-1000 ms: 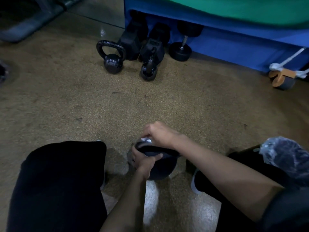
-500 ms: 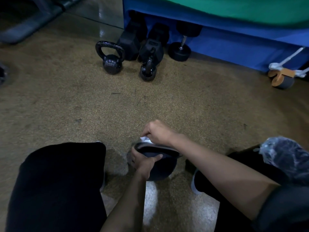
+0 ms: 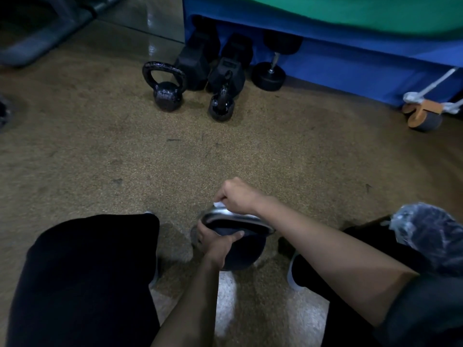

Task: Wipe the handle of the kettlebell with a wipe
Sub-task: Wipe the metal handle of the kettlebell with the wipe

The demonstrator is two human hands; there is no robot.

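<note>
Quick look from my end. My left hand (image 3: 215, 240) has its fingers curled tight round the near left end of the handle (image 3: 226, 216) of the kettlebell (image 3: 244, 256). My right hand (image 3: 238, 196) is closed on a white wipe (image 3: 218, 204), pressing it onto the handle's far left corner, just above the left fingers. Only a small bit of the wipe pokes out of the fist. The kettlebell sits on the floor (image 3: 100, 151) right under both hands, between my knees, with its dark ball below the left fingers.

Stuff around it: my left knee (image 3: 87, 271) in black trousers bulks up just left of the left fingers, and my right forearm passes close over the handle's right end. On my right leg, well to the right of the fingers, there's something dark wrapped in crinkly clear plastic (image 3: 431, 236), can't tell what.

Well beyond the fingertips a small black kettlebell (image 3: 166, 93) stands upright, with a second one (image 3: 221, 106) just right of it, turned edge-on. Behind them are two hex dumbbells (image 3: 198, 53) and a round-headed dumbbell (image 3: 271, 71), all up against a blue pad (image 3: 350, 66) with a green one (image 3: 375, 13) over it. Far right of that is an ab wheel (image 3: 423, 116).

The floor is speckled tan rubber, scuffed, with a shiny pale patch nearer me than the fingers. Top left there's a grey machine base (image 3: 37, 41).
</note>
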